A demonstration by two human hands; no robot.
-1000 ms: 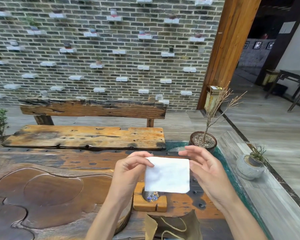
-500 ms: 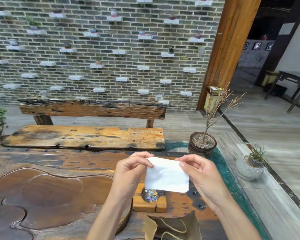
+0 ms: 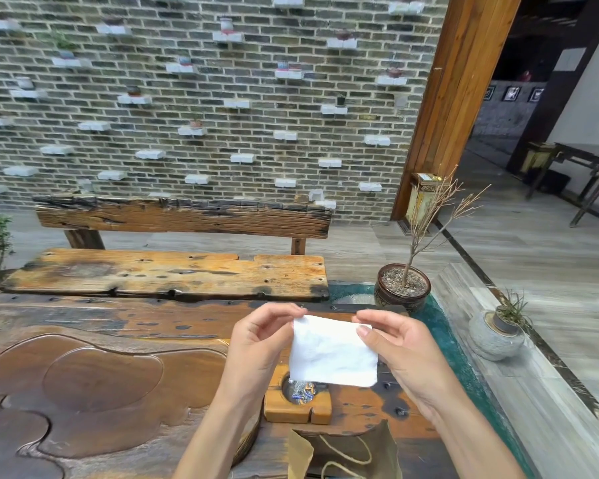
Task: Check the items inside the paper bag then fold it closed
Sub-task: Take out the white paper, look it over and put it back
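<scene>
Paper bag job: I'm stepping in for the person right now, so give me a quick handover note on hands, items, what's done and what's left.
Left hand: pinching the upper left corner of the white folded napkin.
Right hand: pinching its upper right corner; the napkin hangs in the air above the table.
Paper bag: open, standing at the near table edge below the hands, its twine handles loose.
Done: the napkin is out and being looked over.
Left: put the napkin back, check anything else inside (the bag's contents are not visible), then fold the top closed.
</scene>
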